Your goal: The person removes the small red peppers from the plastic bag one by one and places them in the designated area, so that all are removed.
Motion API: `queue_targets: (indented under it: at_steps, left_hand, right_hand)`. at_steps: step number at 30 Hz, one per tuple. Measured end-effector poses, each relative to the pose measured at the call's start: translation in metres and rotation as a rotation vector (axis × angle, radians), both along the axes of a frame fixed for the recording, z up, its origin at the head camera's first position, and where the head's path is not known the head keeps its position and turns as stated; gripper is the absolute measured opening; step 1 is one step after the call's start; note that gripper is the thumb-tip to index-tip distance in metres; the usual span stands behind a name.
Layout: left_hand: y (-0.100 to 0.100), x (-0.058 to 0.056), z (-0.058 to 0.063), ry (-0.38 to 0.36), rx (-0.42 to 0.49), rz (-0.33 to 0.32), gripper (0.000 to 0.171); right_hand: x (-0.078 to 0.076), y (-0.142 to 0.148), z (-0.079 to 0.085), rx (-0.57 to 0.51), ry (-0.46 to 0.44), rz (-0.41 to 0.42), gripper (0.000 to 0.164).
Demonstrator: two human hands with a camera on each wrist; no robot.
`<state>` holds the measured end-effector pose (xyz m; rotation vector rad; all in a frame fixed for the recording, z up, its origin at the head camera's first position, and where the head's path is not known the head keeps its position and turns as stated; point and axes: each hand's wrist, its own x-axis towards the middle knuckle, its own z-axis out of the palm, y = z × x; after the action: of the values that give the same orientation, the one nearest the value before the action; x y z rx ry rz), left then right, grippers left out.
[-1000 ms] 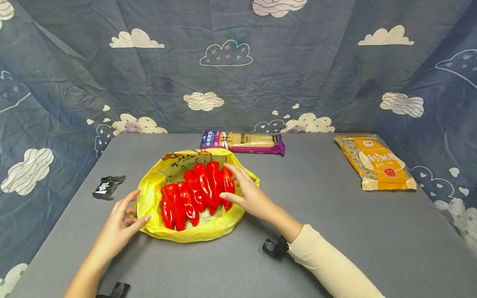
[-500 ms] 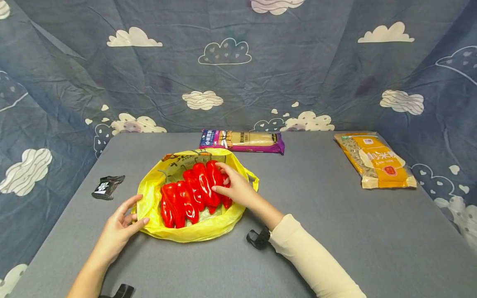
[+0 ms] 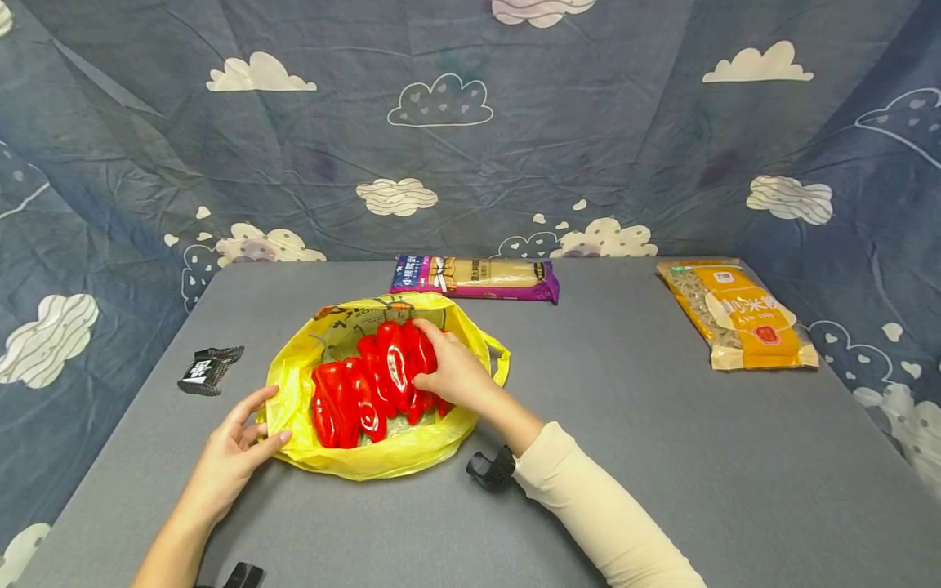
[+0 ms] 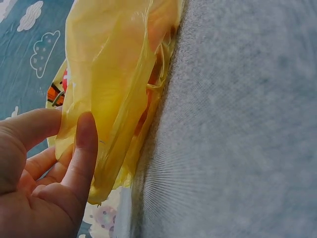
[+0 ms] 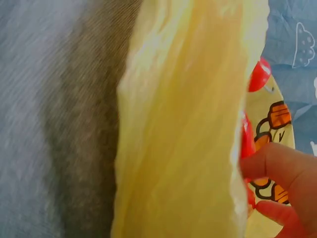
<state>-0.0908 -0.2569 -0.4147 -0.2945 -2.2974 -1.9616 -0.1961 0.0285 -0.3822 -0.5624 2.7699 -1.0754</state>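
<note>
A yellow plastic bag point(image 3: 367, 465) stands with its mouth open on the grey table, and several glossy red peppers point(image 3: 334, 408) lie in a row inside it. My left hand point(image 3: 228, 465) holds the bag's left edge. In the left wrist view its thumb point(image 4: 86, 136) lies against the yellow plastic. My right hand point(image 3: 459, 371) reaches inside the bag and grips red pepper at the right end of the row, thumb and index finger on either side. It partly covers the rightmost peppers. The right wrist view shows the bag's side wall point(image 5: 183, 124) hiding most of the peppers.
Behind the bag lies a purple noodle packet point(image 3: 478, 279). An orange and clear grain packet point(image 3: 742, 314) is at the table's far right. A small black wrapped item point(image 3: 209, 370) sits left of the bag. Cloud-patterned cloth point(image 3: 559, 147) hangs behind the table.
My right hand has moved left from the bag's right rim, in over the peppers, and its fingers have closed on the right end of the row. My left hand stays at the bag's left edge.
</note>
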Motion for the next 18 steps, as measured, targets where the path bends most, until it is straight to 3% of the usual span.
queue_targets:
  at_steps: [9, 11, 18]
  left_hand:
    - [-0.001, 0.001, 0.0, -0.001, -0.014, 0.01, 0.059]
    - [-0.001, 0.0, 0.0, -0.005, -0.02, 0.01, 0.059]
    - [-0.001, 0.0, 0.0, -0.007, -0.007, 0.0, 0.059]
  right_hand:
    - [0.0, 0.001, 0.0, -0.006, 0.042, 0.026, 0.07]
    - [0.0, 0.004, 0.0, -0.062, 0.018, 0.05, 0.067]
    - [0.007, 0.025, 0.001, -0.364, -0.192, 0.131, 0.065]
